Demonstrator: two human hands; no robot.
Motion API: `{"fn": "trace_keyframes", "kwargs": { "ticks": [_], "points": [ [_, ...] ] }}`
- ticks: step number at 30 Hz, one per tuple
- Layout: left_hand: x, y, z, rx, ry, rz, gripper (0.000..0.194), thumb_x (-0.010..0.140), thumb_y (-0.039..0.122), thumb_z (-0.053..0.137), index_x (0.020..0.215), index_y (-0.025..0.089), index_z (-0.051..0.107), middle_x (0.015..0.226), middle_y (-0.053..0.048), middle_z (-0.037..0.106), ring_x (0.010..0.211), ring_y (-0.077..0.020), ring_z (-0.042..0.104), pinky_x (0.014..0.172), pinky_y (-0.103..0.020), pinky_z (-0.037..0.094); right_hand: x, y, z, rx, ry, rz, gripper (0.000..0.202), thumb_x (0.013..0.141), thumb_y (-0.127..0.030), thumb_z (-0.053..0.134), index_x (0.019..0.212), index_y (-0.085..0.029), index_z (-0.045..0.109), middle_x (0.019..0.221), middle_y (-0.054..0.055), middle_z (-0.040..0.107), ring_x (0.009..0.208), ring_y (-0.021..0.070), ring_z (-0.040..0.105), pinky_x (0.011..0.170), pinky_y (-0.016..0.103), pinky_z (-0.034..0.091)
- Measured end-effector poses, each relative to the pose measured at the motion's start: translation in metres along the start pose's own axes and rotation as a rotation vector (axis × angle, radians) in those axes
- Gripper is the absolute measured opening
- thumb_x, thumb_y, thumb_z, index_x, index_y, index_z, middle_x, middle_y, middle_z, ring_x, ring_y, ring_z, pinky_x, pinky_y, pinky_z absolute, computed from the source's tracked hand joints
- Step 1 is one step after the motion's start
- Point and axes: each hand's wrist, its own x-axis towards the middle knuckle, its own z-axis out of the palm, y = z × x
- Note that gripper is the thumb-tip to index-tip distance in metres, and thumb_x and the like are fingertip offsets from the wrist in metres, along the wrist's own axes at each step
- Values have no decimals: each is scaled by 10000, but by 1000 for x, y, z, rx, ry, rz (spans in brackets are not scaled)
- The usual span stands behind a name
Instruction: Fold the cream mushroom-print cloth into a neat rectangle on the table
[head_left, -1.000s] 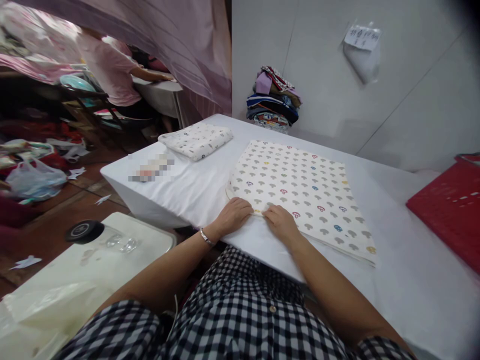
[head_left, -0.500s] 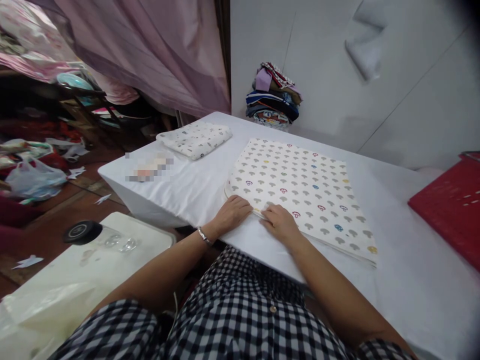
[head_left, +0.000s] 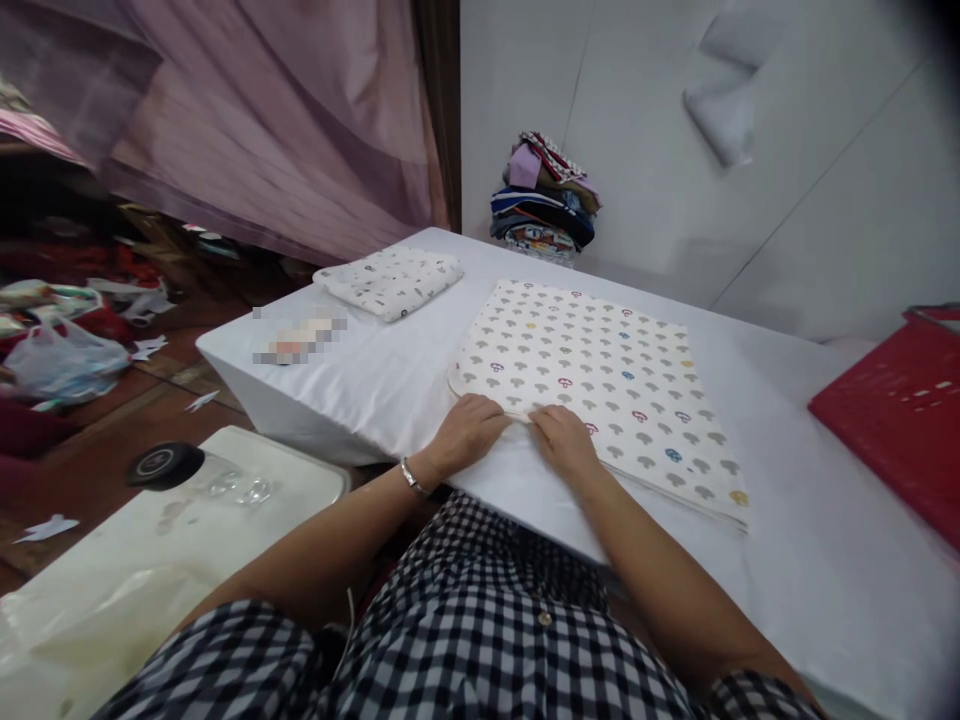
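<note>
A folded white cloth point(head_left: 585, 370), printed with grey and coloured mushrooms, lies flat on the white-covered table point(head_left: 810, 560) in front of me. My left hand point(head_left: 469, 437) is closed on its near edge close to the left corner, the fingertips curled over the border. Just to the right, my right hand point(head_left: 562, 437) pinches the same edge. A short strip of the border shows between the two hands. The fingers' undersides are hidden. Farther back on the left lies a second folded cloth point(head_left: 390, 283) with a small dark print.
A blurred-out flat item point(head_left: 300, 335) lies near the table's left edge. Folded clothes point(head_left: 544, 200) are stacked against the wall. A red basket point(head_left: 900, 410) stands at right. Below left is a white surface point(head_left: 247, 540) with a black round object point(head_left: 166, 465); a curtain point(head_left: 300, 110) hangs behind.
Both hands remain at the cloth's near edge, with only a slight shift of the fingers. At the left the curtain has swung across, and the person seen behind it is now hidden.
</note>
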Motion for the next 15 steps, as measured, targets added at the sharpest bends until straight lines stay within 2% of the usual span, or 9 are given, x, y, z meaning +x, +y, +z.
{"fn": "trace_keyframes", "kwargs": {
  "ticks": [2,4,8,12,15],
  "points": [
    [0,9,1,10,-106,29,255,939,232,424,831,185,650,787,-26,609,799,-156,508,747,-314,383,1,0,-1,-2,11,0,247,950,-237,411,1018,-165,637,935,93,639,872,201,545,765,323,436],
    [2,16,5,9,-181,-4,268,942,238,420,816,177,649,794,-26,611,814,-156,517,746,-309,385,2,-1,-3,-9,26,-2,242,948,-229,414,1010,-167,639,924,88,640,860,199,542,759,319,429],
    [13,20,15,8,-252,-80,227,942,225,420,937,165,639,906,-35,635,865,-162,544,730,-295,402,3,0,-4,-33,86,-14,237,942,-208,419,1000,-167,646,913,81,643,832,194,533,749,312,420],
    [22,19,24,45,-312,-64,221,943,210,406,915,149,616,919,-48,626,856,-175,561,678,-290,414,4,1,-3,-42,98,-12,233,939,-205,425,986,-172,651,890,75,641,815,192,522,733,310,413],
    [24,19,23,85,-350,-39,245,952,196,357,917,134,591,911,-65,607,804,-170,564,632,-281,412,3,2,-4,-34,96,-7,236,941,-203,418,979,-174,649,883,76,634,818,192,520,727,309,411]
  ]
}}
